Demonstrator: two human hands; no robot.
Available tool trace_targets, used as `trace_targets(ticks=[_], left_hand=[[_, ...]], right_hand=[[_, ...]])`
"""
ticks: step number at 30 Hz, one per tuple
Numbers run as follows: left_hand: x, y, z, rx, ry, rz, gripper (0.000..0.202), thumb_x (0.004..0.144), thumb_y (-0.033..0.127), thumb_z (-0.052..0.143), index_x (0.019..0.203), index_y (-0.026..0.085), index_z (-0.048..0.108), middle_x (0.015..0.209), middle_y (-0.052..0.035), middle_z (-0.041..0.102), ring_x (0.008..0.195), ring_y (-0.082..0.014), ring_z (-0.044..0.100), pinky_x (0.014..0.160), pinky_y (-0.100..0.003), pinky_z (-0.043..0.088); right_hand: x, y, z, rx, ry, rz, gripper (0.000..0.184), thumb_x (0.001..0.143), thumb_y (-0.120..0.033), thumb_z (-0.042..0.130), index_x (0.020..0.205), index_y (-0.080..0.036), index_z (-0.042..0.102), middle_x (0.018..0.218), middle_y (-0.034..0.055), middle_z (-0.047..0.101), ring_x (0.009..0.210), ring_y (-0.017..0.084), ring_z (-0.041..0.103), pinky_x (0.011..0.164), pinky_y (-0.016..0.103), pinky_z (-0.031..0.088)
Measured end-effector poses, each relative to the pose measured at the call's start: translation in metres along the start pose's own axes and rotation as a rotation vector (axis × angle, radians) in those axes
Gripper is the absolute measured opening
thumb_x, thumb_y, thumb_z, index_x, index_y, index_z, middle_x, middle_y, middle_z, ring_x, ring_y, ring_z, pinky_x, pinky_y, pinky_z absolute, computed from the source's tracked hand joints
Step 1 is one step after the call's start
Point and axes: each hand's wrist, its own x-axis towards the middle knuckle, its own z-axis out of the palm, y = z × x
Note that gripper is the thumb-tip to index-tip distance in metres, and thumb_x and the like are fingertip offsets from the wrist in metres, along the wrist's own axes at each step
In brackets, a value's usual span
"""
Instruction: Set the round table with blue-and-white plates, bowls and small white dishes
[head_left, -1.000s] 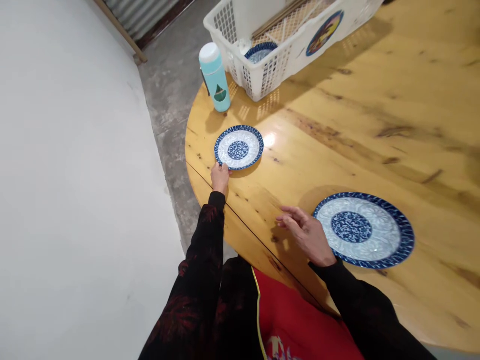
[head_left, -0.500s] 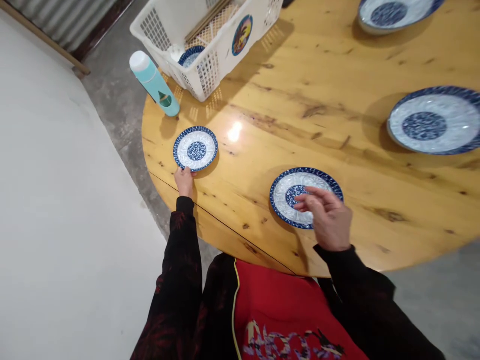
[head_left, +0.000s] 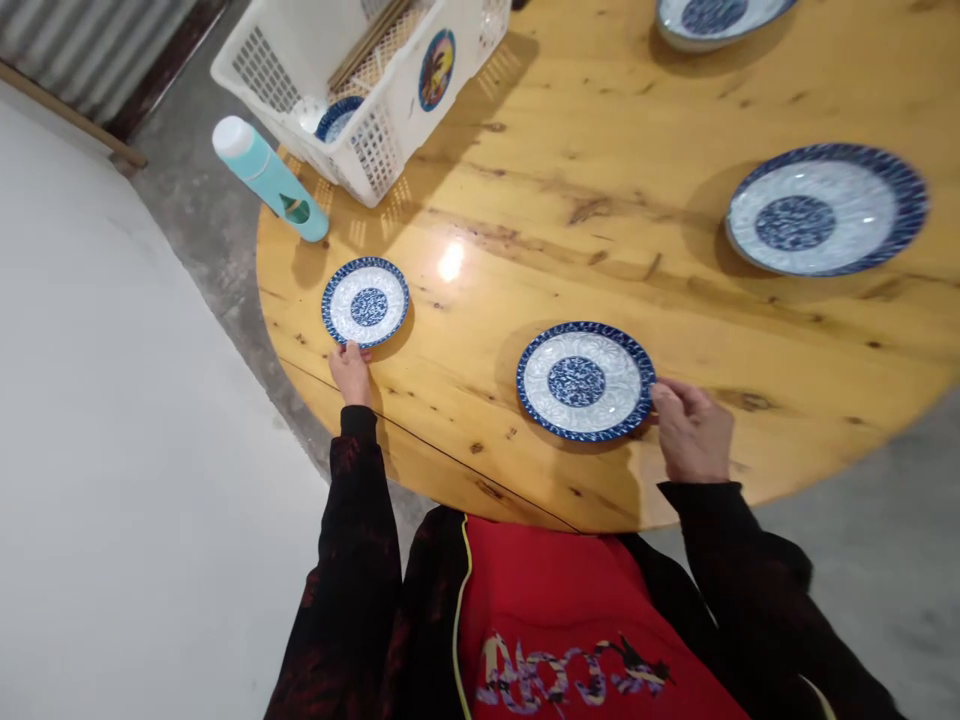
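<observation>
A blue-and-white plate (head_left: pixel 369 306) lies on the left part of the wooden table, and my left hand (head_left: pixel 351 372) pinches its near rim. Closer to the middle front is a second blue-and-white plate (head_left: pixel 576 381) of the same pattern. My right hand (head_left: pixel 694 430) grips that plate's right rim between thumb and fingers. The fingers under both rims are partly hidden.
Two more blue-rimmed dishes stand on the table (head_left: pixel 480 330): one dish (head_left: pixel 862 215) at the right, another dish (head_left: pixel 712 25) at the far edge of view. A white plastic basket (head_left: pixel 382 140) holds a dish and sticks. Beside it stands a light-blue bottle (head_left: pixel 274 180).
My right hand has moved from above the middle plate to its right rim and now grips it. My left hand stays on the left plate's rim. The view has shifted slightly.
</observation>
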Motion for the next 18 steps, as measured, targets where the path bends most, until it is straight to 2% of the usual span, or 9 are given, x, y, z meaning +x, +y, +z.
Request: trace_targets(ticks=[2,4,8,10,12,14,16,18], left_hand=[[-0.024,-0.001,0.003,0.038,0.045,0.040,0.016,0.095,0.035,0.051,0.096,0.018,0.052,0.073,0.0011,0.064,0.062,-0.0130,0.064,0.069,-0.027,0.051],[-0.058,-0.003,0.010,0.096,-0.042,0.108,0.018,0.096,0.037,0.052,0.101,0.019,0.053,0.075,0.0006,0.066,0.066,-0.0142,0.066,0.073,-0.028,0.052],[-0.131,-0.002,0.035,0.175,-0.487,0.150,0.020,0.096,0.040,0.053,0.101,0.022,0.059,0.078,-0.0015,0.070,0.070,-0.0167,0.069,0.075,-0.029,0.053],[-0.159,0.003,0.051,0.178,-0.697,0.156,0.024,0.097,0.043,0.051,0.103,0.022,0.061,0.081,-0.0020,0.072,0.071,-0.0168,0.070,0.075,-0.029,0.052],[-0.178,0.010,0.065,0.197,-0.823,0.190,0.026,0.098,0.044,0.049,0.102,0.023,0.062,0.081,-0.0013,0.071,0.071,-0.0159,0.068,0.073,-0.027,0.049],[-0.189,0.014,0.075,0.260,-0.856,0.276,0.025,0.098,0.042,0.048,0.090,0.023,0.060,0.073,0.0008,0.065,0.067,-0.0144,0.062,0.068,-0.025,0.043],[-0.193,0.016,0.081,0.331,-0.833,0.363,0.028,0.098,0.038,0.047,0.075,0.023,0.052,0.065,0.0029,0.054,0.062,-0.0130,0.052,0.064,-0.025,0.036],[-0.193,0.016,0.083,0.366,-0.807,0.398,0.030,0.097,0.035,0.046,0.069,0.023,0.043,0.062,0.0042,0.044,0.060,-0.0122,0.044,0.062,-0.025,0.031]], right_hand=[[-0.001,0.000,0.004,0.025,-0.012,0.010,0.046,0.080,-0.053,0.058,0.096,-0.014,0.074,0.088,0.0113,0.075,0.084,0.025,0.068,0.078,0.039,0.057],[0.000,0.000,0.009,0.073,-0.047,0.028,0.044,0.078,-0.052,0.058,0.094,-0.014,0.074,0.088,0.0098,0.075,0.083,0.025,0.067,0.079,0.038,0.054],[0.005,0.003,0.017,0.117,-0.099,0.032,0.038,0.077,-0.049,0.054,0.087,-0.016,0.070,0.080,0.0067,0.072,0.075,0.023,0.063,0.075,0.035,0.050],[0.007,0.004,0.020,0.134,-0.102,0.020,0.036,0.078,-0.049,0.052,0.084,-0.017,0.068,0.079,0.0061,0.071,0.074,0.022,0.061,0.074,0.034,0.049],[0.008,0.004,0.021,0.121,-0.099,-0.002,0.034,0.080,-0.049,0.051,0.082,-0.018,0.066,0.076,0.0049,0.069,0.073,0.021,0.059,0.073,0.033,0.048],[0.008,0.005,0.021,0.099,-0.095,-0.021,0.033,0.082,-0.049,0.050,0.080,-0.018,0.064,0.073,0.0039,0.066,0.071,0.020,0.058,0.072,0.032,0.046],[0.008,0.005,0.022,0.085,-0.095,-0.030,0.033,0.083,-0.049,0.049,0.078,-0.019,0.062,0.071,0.0037,0.065,0.072,0.021,0.058,0.072,0.032,0.046],[0.008,0.005,0.022,0.073,-0.098,-0.033,0.033,0.083,-0.049,0.048,0.078,-0.020,0.062,0.070,0.0039,0.065,0.071,0.022,0.058,0.072,0.032,0.046]])
